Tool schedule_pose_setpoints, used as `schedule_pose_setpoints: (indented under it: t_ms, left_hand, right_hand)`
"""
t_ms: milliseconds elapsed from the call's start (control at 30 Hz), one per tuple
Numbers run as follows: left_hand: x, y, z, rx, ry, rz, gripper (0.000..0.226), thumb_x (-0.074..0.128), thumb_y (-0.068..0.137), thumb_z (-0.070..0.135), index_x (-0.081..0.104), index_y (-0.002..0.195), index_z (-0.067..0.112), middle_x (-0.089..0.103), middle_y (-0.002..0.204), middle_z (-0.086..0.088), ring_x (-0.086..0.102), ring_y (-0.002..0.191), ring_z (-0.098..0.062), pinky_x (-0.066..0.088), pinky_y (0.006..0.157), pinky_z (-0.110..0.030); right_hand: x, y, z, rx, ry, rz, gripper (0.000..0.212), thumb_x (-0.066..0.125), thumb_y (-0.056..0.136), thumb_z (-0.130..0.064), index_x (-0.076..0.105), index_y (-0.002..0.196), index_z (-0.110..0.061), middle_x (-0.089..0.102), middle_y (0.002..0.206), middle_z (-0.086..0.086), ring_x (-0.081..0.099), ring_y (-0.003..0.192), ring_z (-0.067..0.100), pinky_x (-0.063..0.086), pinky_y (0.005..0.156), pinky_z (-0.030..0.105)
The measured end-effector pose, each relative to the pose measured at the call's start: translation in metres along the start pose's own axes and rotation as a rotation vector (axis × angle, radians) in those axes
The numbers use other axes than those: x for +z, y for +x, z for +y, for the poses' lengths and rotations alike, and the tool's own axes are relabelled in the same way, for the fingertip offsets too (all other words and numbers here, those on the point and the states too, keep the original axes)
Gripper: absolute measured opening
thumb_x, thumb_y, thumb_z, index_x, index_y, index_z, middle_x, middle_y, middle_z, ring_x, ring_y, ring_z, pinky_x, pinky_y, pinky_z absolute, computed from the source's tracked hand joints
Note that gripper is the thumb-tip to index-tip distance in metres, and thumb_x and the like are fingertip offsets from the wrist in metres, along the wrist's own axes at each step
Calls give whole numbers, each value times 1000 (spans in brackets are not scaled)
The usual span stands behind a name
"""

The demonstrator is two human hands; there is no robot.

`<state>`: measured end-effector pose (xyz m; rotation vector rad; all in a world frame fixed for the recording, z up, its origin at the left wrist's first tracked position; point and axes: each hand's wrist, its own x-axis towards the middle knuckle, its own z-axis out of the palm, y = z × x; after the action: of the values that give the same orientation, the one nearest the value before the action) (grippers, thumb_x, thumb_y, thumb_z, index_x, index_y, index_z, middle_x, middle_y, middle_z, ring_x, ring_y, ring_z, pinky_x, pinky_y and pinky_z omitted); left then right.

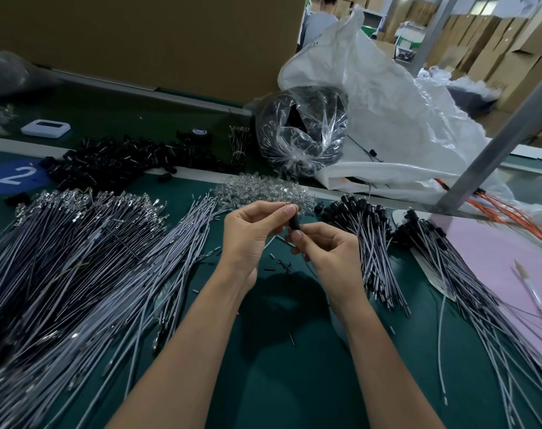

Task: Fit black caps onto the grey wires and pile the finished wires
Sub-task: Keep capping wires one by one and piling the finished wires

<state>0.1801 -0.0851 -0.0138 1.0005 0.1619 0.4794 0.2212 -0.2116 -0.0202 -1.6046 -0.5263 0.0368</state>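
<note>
— What are the hands doing?
— The left hand (254, 233) and right hand (324, 244) both pinch one black cap (294, 223) with curled fingers, above the green table (279, 382).
— And the wires?
— Bare grey wires (77, 267) fan out left; capped wires (369, 243) lie piled right (caps pointing away). Loose caps (124, 162) heap farther back.

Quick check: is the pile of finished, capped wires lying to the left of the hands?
No, the capped wires lie right of the right hand; the grey wires on the left carry no caps.
</note>
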Motion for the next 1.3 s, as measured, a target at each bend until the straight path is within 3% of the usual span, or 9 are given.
schedule_pose_setpoints:
  t_ms: [200, 400, 633, 767, 933, 1033, 1100, 1167, 1300]
  left_hand:
    - [0, -1, 2, -6, 8, -14, 16, 83, 53, 25, 76, 67, 19, 76, 84, -7, 69, 84, -16, 52, 77, -26]
    - [-1, 0, 3, -24, -12, -58, 21, 82, 57, 24, 77, 77, 19, 76, 87, -7, 70, 82, -14, 53, 74, -24]
    - [-3, 1, 2, -23, 20, -46, 19, 80, 58, 25, 81, 75, 19, 77, 86, -2, 70, 84, -10, 52, 75, -22]
    - [-3, 2, 0, -41, 20, 22, 18, 80, 57, 22, 80, 74, 17, 77, 84, -5, 70, 81, -12, 54, 73, -20]
    - [-5, 2, -4, -85, 39, 50, 16, 80, 57, 19, 79, 73, 14, 76, 81, -7, 70, 76, -13, 55, 74, -21]
    - [-5, 3, -5, -109, 62, 21, 15, 80, 57, 17, 79, 72, 14, 76, 78, -5, 70, 73, -11, 53, 76, -23]
    - [-5, 3, -4, -109, 60, 9, 14, 80, 57, 17, 78, 70, 15, 76, 78, -4, 70, 73, -11, 53, 76, -23]
    - [-5, 3, -4, -104, 52, -11, 14, 81, 56, 18, 79, 70, 15, 76, 80, -5, 70, 76, -11, 53, 78, -23]
    - [-6, 2, 0, -99, 37, -61, 16, 82, 54, 20, 79, 70, 16, 76, 81, -5, 69, 79, -11, 54, 77, -21]
  right_hand:
    - [0, 1, 0, -9, 11, 33, 10, 74, 83, -4, 76, 80, -13, 74, 76, 11, 70, 79, 35, 58, 71, 27]
    - [1, 1, -2, -8, 36, 33, 10, 73, 82, -1, 75, 79, -11, 74, 76, 14, 70, 75, 29, 57, 72, 26]
    - [0, 1, -2, -10, 28, 30, 17, 73, 82, 1, 75, 77, -16, 74, 76, 14, 69, 81, 39, 57, 75, 32]
    - [1, 1, 2, -54, -134, 73, 9, 76, 81, -5, 76, 80, -14, 74, 74, 6, 70, 75, 30, 59, 75, 41]
    - [1, -1, 6, -137, -350, 173, 10, 79, 79, -10, 77, 78, -20, 69, 63, -13, 62, 58, 3, 47, 56, 17]
    - [-1, 1, 7, -81, -336, 197, 16, 80, 78, -9, 76, 73, -24, 68, 62, -16, 60, 57, -2, 43, 57, 9]
    - [-1, 2, 7, -39, -286, 178, 20, 80, 78, -8, 74, 71, -27, 71, 65, -12, 63, 60, 1, 50, 63, 16]
    - [0, 2, 5, 5, -222, 151, 16, 79, 79, -7, 76, 74, -22, 73, 69, -3, 69, 69, 14, 58, 73, 33]
    - [0, 1, 2, 52, -104, 116, 10, 76, 81, -3, 77, 79, -13, 74, 76, 9, 71, 82, 34, 56, 84, 51]
